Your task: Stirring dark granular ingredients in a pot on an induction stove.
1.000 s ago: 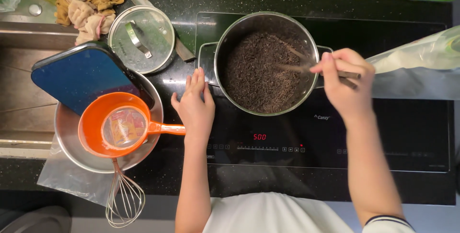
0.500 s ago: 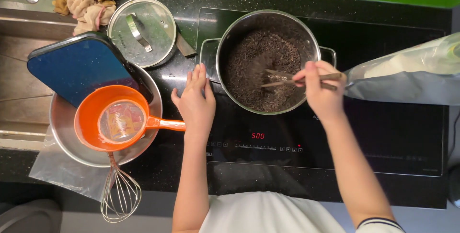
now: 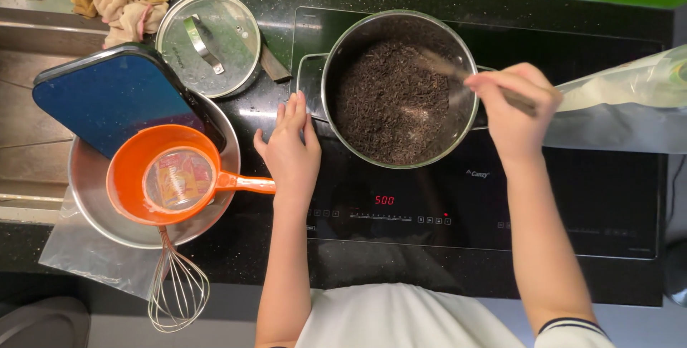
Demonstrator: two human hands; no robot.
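Right hand [image 3: 514, 113] grasps wooden chopsticks [image 3: 458, 72] (blurred), slanting up-left into the round steel pot [image 3: 336, 62] of dark grains [image 3: 390, 105]; left hand [image 3: 290, 151] flat, fingers released, beside it.

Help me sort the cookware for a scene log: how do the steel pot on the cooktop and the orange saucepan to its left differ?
The steel pot sits on the black cooktop, full of dark grains; the orange saucepan rests inside a metal bowl, holding a clear cup. The steel pot is larger, with short side handles; the orange saucepan has one long handle. The right hand stirs the pot, the left hand lies beside it; neither touches the saucepan. Both are round and uncovered.
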